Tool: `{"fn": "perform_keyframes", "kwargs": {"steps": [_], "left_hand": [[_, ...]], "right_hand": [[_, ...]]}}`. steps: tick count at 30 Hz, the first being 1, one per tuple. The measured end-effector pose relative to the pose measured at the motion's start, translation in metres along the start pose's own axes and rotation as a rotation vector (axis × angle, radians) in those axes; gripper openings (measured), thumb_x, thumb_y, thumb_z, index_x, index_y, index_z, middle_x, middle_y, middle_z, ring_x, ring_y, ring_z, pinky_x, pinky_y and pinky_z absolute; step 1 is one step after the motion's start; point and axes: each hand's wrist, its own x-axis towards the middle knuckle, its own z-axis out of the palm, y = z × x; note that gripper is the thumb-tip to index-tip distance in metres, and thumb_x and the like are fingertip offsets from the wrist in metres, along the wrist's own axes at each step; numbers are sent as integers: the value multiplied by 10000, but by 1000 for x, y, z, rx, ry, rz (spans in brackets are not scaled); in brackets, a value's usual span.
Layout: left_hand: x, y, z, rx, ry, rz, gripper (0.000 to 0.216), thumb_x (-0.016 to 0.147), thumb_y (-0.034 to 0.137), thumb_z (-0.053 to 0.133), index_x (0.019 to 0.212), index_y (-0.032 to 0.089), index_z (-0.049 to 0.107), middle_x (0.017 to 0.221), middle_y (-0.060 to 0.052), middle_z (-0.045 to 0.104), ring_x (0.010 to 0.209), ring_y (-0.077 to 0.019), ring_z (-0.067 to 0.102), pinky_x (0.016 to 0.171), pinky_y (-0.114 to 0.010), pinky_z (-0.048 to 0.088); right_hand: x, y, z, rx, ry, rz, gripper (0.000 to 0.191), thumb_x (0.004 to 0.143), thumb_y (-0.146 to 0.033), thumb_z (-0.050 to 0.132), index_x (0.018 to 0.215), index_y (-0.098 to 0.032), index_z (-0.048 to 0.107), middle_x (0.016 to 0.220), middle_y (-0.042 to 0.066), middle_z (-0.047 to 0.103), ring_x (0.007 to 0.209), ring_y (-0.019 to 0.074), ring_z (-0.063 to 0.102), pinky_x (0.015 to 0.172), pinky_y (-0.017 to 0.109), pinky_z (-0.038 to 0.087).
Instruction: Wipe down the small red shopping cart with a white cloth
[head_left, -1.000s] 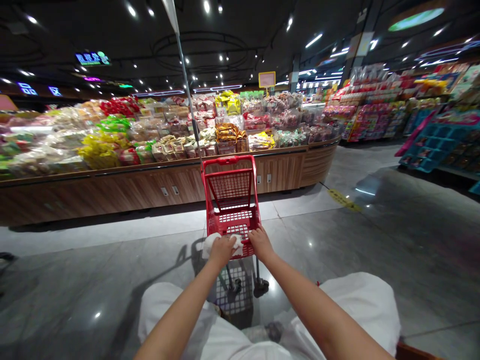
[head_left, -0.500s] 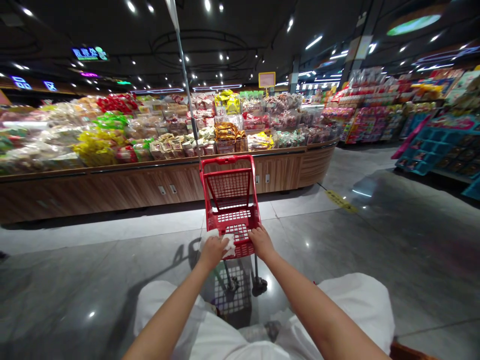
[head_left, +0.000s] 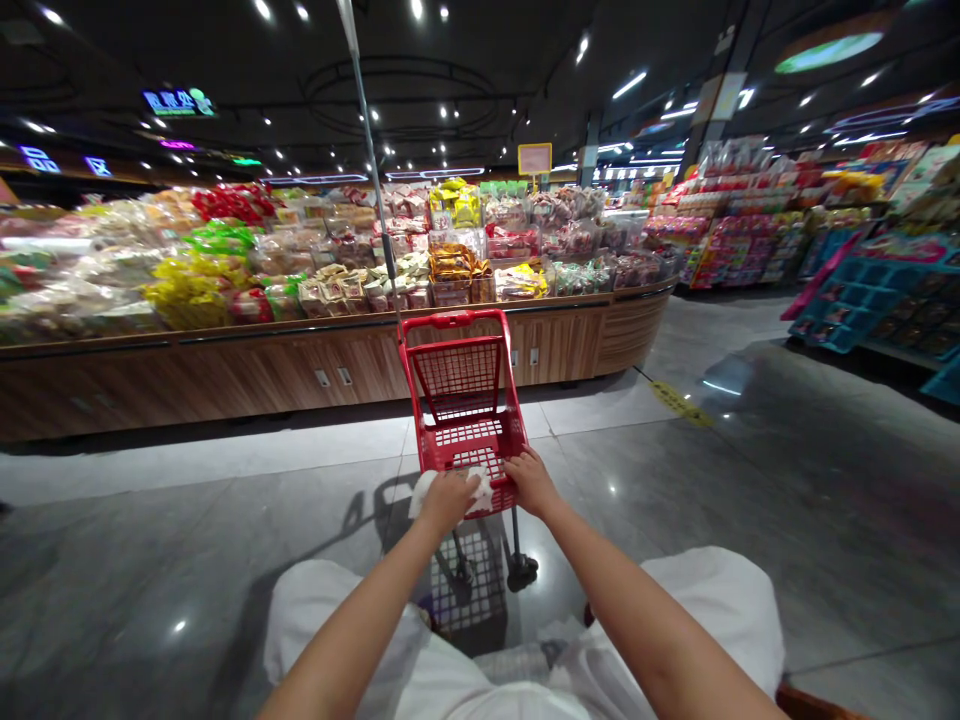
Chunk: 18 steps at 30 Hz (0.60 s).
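Note:
A small red shopping cart (head_left: 476, 432) with a mesh basket stands in front of me, its near rim at my hands. My left hand (head_left: 448, 500) is closed on a crumpled white tissue (head_left: 480, 488) and presses it against the left part of that rim. At the near right corner, my right hand (head_left: 532, 480) has its fingers wrapped over the cart's rim. A thin grey pole (head_left: 371, 150) rises from the cart's far left side. Black wheels show under the basket.
Behind the cart runs a long wood-panelled counter (head_left: 360, 375) heaped with bagged snacks (head_left: 450, 270). A blue display rack (head_left: 840, 300) stands at the right. Grey tiled floor (head_left: 675, 480) surrounds the cart, with a yellow marking (head_left: 681, 402) on it.
My left hand has slid to the right along the near rim with the tissue. The cart's near end and my right hand have shifted slightly right.

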Motion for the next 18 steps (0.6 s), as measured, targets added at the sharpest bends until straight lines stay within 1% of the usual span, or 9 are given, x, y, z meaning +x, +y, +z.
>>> {"fn": "perform_keyframes", "kwargs": {"steps": [2, 4, 6, 8, 11, 13, 15, 16, 18], "left_hand": [[-13, -22, 1, -2, 7, 74, 333, 810, 217, 614, 1129, 218, 520, 1045, -91, 619, 990, -231, 569, 885, -380, 405], [-19, -41, 0, -20, 3, 180, 348, 802, 217, 620, 1136, 231, 525, 1046, -75, 620, 1008, -216, 552, 925, -371, 394], [-19, -53, -2, -31, -11, 281, 329, 814, 247, 607, 1136, 240, 538, 1049, -65, 619, 1031, -211, 533, 961, -366, 377], [-14, -57, -3, -36, -4, 334, 335, 823, 296, 605, 1148, 243, 545, 1109, -73, 601, 1077, -223, 507, 990, -375, 355], [-5, -49, -2, -53, 42, 305, 365, 809, 345, 632, 1149, 241, 548, 1192, -86, 558, 1158, -250, 448, 1018, -394, 320], [2, -37, 2, -59, 62, 240, 312, 809, 338, 636, 1092, 228, 562, 1156, -86, 564, 1157, -251, 438, 1016, -402, 314], [9, -21, 5, -58, 79, 169, 236, 812, 303, 630, 1021, 214, 567, 1096, -83, 577, 1126, -245, 450, 1011, -410, 311], [12, -14, 7, -57, 90, 137, 212, 811, 283, 628, 1000, 211, 563, 1081, -79, 579, 1111, -241, 457, 1012, -411, 309], [19, 0, 10, -58, 114, 97, 208, 807, 245, 626, 998, 205, 553, 1075, -75, 580, 1098, -236, 462, 1018, -408, 302]], "right_hand": [[-4, 8, -5, 30, -18, -13, 143, 697, -206, 610, 839, -211, 628, 840, 11, 636, 871, 187, 523, 1066, 339, 213], [-8, 16, -11, 51, -33, -34, 159, 662, -213, 624, 821, -212, 630, 847, 14, 639, 878, 187, 524, 1059, 341, 216], [-11, 25, -18, 58, -45, -48, 153, 657, -216, 620, 809, -209, 632, 855, 22, 641, 897, 192, 526, 1052, 343, 225], [-14, 34, -24, 45, -63, -48, 126, 673, -207, 608, 797, -205, 628, 845, 27, 638, 899, 194, 529, 1049, 341, 232], [-13, 42, -30, -10, -85, -3, 108, 716, -170, 580, 812, -198, 622, 873, 45, 634, 917, 200, 529, 1059, 354, 226], [-9, 36, -28, -54, -78, 75, 119, 746, -147, 555, 835, -190, 621, 910, 70, 632, 938, 214, 529, 1081, 406, 184], [-4, 20, -20, -56, -74, 88, 129, 763, -137, 538, 851, -188, 618, 920, 79, 627, 957, 223, 529, 1094, 447, 138], [-2, 8, -14, -35, -77, 63, 137, 756, -136, 542, 861, -188, 613, 918, 75, 625, 962, 223, 530, 1096, 448, 136], [-1, -15, -1, 28, -58, 26, 196, 714, -144, 567, 904, -183, 597, 924, 67, 618, 971, 223, 523, 1088, 427, 170]]}}
